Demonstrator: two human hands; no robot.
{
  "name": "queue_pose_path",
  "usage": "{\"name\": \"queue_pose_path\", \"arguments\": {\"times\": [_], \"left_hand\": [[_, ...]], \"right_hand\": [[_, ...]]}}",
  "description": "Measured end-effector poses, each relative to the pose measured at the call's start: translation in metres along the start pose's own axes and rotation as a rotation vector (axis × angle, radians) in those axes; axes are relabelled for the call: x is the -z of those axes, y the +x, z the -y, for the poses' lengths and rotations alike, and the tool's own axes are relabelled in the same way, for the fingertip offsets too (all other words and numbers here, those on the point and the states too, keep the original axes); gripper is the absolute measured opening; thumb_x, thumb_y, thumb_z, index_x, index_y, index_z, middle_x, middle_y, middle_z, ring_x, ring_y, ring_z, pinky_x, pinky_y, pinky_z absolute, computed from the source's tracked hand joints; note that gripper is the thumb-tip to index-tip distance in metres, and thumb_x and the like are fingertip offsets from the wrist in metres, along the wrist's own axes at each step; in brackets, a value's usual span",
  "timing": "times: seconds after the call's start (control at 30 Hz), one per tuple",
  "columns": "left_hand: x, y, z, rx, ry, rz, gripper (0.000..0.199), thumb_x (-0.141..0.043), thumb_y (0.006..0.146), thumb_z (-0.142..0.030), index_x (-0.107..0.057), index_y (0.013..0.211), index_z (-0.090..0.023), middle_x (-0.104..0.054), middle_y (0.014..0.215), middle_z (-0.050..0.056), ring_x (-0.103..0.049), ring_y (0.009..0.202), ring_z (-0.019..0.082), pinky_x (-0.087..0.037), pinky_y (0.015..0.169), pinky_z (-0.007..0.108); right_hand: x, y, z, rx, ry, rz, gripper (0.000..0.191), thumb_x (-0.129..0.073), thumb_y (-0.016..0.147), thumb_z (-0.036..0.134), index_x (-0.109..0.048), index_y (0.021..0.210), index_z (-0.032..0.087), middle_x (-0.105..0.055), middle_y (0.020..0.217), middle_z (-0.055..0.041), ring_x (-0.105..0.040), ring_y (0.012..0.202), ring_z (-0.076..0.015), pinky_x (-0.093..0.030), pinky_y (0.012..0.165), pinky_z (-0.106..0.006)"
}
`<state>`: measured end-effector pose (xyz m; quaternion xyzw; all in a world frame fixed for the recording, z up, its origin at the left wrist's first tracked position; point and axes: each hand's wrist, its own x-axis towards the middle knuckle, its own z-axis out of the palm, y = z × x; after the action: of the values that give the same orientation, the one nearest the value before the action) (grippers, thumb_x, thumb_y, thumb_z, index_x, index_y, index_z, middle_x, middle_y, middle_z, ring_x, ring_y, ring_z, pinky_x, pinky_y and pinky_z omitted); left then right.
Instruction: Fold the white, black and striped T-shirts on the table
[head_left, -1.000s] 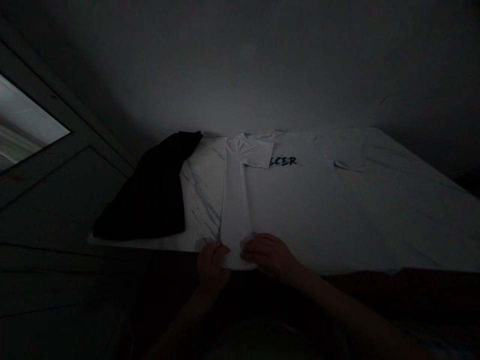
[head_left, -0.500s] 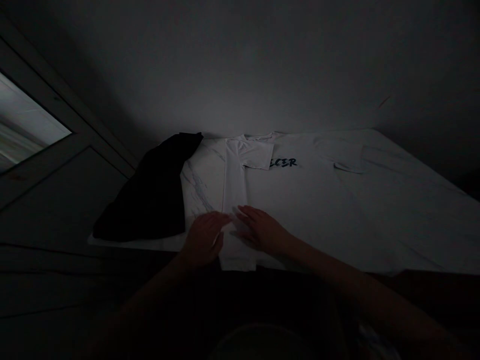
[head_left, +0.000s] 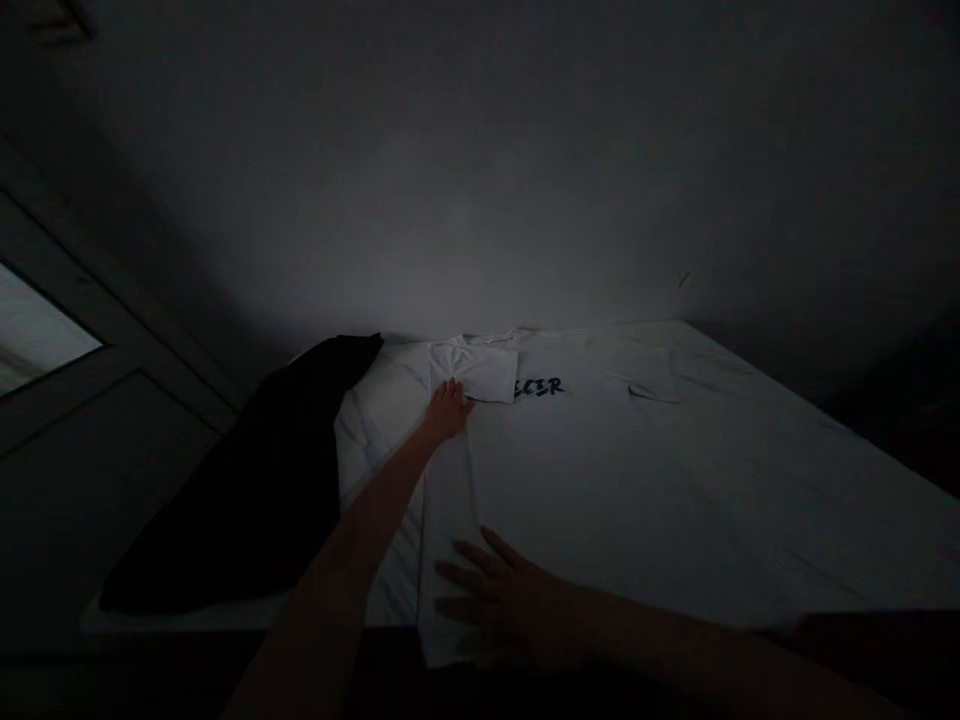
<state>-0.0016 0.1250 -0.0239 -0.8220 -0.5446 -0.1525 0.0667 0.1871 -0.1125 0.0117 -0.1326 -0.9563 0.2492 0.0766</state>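
The left hand [head_left: 448, 412] was open and flat, with nothing in its hold. It lay on the white T-shirt [head_left: 600, 480], near the top, just below the folded sleeve [head_left: 476, 370]. The right hand [head_left: 510, 600] was open too, with its fingers spread wide. It lay on the folded side of the shirt near the bottom edge and held nothing. The shirt lay flat on a white table [head_left: 375, 410] with gray streaks, and its one side was folded in. Dark letters [head_left: 538, 387] showed on the shirt, just beside the sleeve. A heap of black cloth [head_left: 247, 490] sat on the table, left of the shirt. A gray wall [head_left: 480, 200] stood behind the table.
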Motion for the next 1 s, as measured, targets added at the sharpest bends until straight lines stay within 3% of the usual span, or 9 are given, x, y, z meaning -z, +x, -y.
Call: {"name": "queue_pose_path", "arguments": {"times": [0.07, 0.13, 0.27, 0.37, 0.47, 0.57, 0.67, 0.83, 1.0], "left_hand": [[-0.005, 0.004, -0.004, 0.042, 0.051, 0.025, 0.056, -0.037, 0.099, -0.041, -0.045, 0.141, -0.006, -0.041, 0.15, 0.026, -0.039, 0.141, 0.034, -0.034, 0.112, 0.051], [-0.01, 0.002, -0.006, 0.042, 0.108, 0.04, 0.059, -0.035, 0.099, -0.044, -0.043, 0.145, -0.007, -0.038, 0.153, 0.024, -0.036, 0.143, 0.034, -0.032, 0.113, 0.051], [-0.015, -0.004, 0.005, -0.017, 0.192, 0.053, 0.059, -0.036, 0.099, -0.045, -0.043, 0.145, -0.009, -0.036, 0.154, 0.022, -0.035, 0.143, 0.033, -0.034, 0.113, 0.049], [-0.011, 0.005, 0.018, -0.084, 0.205, 0.086, 0.048, -0.039, 0.098, -0.042, -0.053, 0.137, -0.018, -0.049, 0.147, 0.017, -0.044, 0.138, 0.033, -0.041, 0.107, 0.05], [0.0, 0.033, 0.011, -0.139, 0.144, 0.078, 0.035, -0.045, 0.096, -0.039, -0.062, 0.123, -0.025, -0.065, 0.129, 0.013, -0.056, 0.126, 0.03, -0.046, 0.102, 0.049], [0.011, 0.074, -0.03, -0.169, 0.011, 0.016, 0.031, -0.054, 0.091, -0.037, -0.065, 0.116, -0.022, -0.068, 0.122, 0.014, -0.062, 0.116, 0.029, -0.048, 0.101, 0.045], [0.014, 0.119, -0.1, -0.246, -0.231, 0.067, 0.028, -0.056, 0.089, -0.031, -0.065, 0.114, -0.022, -0.069, 0.119, 0.011, -0.065, 0.109, 0.026, -0.05, 0.098, 0.041], [-0.005, 0.189, -0.218, -0.14, -0.637, 0.247, 0.022, -0.059, 0.088, -0.027, -0.069, 0.107, -0.02, -0.07, 0.116, 0.009, -0.066, 0.107, 0.023, -0.049, 0.099, 0.037], [-0.03, 0.246, -0.284, -0.025, -0.731, 0.316, 0.022, -0.059, 0.092, -0.034, -0.07, 0.097, -0.016, -0.072, 0.101, 0.01, -0.067, 0.101, 0.024, -0.054, 0.088, 0.034]], "right_hand": [[0.021, -0.005, -0.015, 0.027, 0.13, 0.022, 0.052, -0.043, 0.101, 0.045, -0.038, 0.151, 0.028, -0.037, 0.156, -0.0049, -0.024, 0.148, -0.0206, -0.016, 0.122, -0.044], [0.048, -0.012, -0.046, -0.077, 0.187, -0.073, 0.049, -0.045, 0.1, 0.044, -0.046, 0.146, 0.027, -0.049, 0.149, -0.0045, -0.041, 0.139, -0.0174, -0.03, 0.116, -0.034], [0.113, -0.051, -0.143, -0.681, 0.001, -0.451, 0.032, -0.048, 0.097, 0.032, -0.068, 0.121, 0.024, -0.069, 0.124, -0.0057, -0.063, 0.116, -0.0204, -0.045, 0.102, -0.034], [0.163, -0.097, -0.207, -1.179, -0.199, -0.693, 0.028, -0.05, 0.094, 0.019, -0.068, 0.116, 0.019, -0.069, 0.122, -0.0072, -0.063, 0.114, -0.0172, -0.044, 0.1, -0.026], [0.196, -0.142, -0.243, -1.454, -0.292, -0.819, 0.034, -0.052, 0.092, 0.018, -0.06, 0.125, 0.011, -0.061, 0.13, -0.0173, -0.056, 0.122, -0.0236, -0.042, 0.102, -0.032], [0.206, -0.168, -0.261, -1.611, -0.297, -0.85, 0.039, -0.057, 0.09, 0.022, -0.058, 0.124, 0.002, -0.058, 0.126, -0.0289, -0.054, 0.122, -0.0344, -0.043, 0.099, -0.041], [0.204, -0.178, -0.272, -1.702, -0.259, -0.847, 0.041, -0.064, 0.086, 0.025, -0.061, 0.119, 0.002, -0.06, 0.121, -0.0312, -0.055, 0.121, -0.0375, -0.044, 0.095, -0.04], [0.205, -0.184, -0.285, -1.804, -0.107, -0.827, 0.043, -0.069, 0.082, 0.031, -0.063, 0.118, 0.008, -0.068, 0.112, -0.0234, -0.067, 0.103, -0.0303, -0.051, 0.077, -0.032], [0.213, -0.18, -0.287, -1.701, -0.107, -0.821, 0.03, -0.061, 0.089, 0.032, -0.067, 0.113, 0.017, -0.07, 0.116, -0.0152, -0.066, 0.11, -0.027, -0.05, 0.082, -0.031]]}}
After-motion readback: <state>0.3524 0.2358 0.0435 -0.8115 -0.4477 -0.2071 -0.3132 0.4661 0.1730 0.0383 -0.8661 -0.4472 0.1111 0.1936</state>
